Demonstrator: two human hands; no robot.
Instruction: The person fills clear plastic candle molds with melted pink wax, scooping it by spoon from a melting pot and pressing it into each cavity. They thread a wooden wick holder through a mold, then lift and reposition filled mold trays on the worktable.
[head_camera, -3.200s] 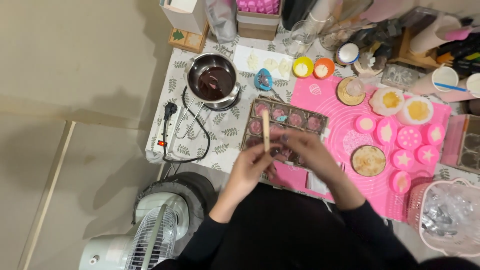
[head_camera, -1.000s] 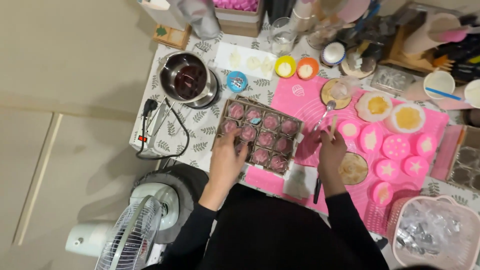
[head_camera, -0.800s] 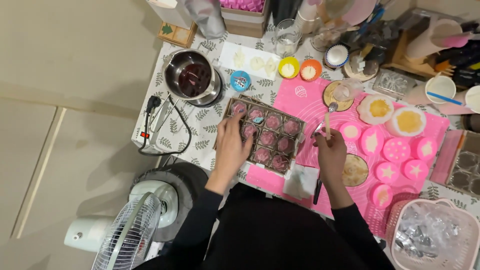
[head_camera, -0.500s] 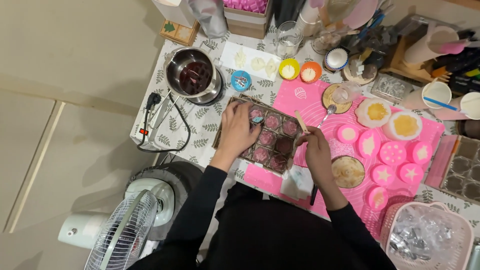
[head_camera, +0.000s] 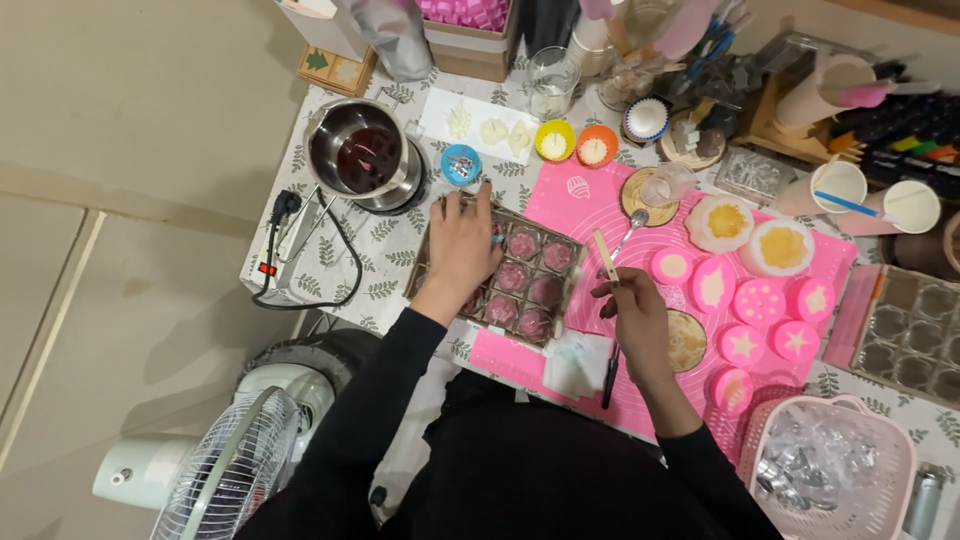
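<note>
A brown compartment tray (head_camera: 565, 285) with several pink wax pieces lies on the table in front of me. My left hand (head_camera: 458, 250) rests flat over the tray's left compartments, fingers reaching toward its far edge. My right hand (head_camera: 632, 312) is over the pink silicone mat (head_camera: 600, 205), just right of the tray, pinching a flat wooden stick (head_camera: 604, 253) that points away from me. A metal spoon (head_camera: 630, 228) lies on the mat beside the stick.
A steel pot (head_camera: 358, 160) of dark liquid sits on a small hotplate at the left, with a power strip (head_camera: 283, 258) and cable. Pink moulds (head_camera: 760, 300) fill the mat's right side. A pink basket (head_camera: 835, 465) stands at the near right, a fan (head_camera: 215, 480) on the floor.
My left hand slid from the tray's near left corner up over its left compartments. My right hand drew back toward the tray with the stick. The view shifted.
</note>
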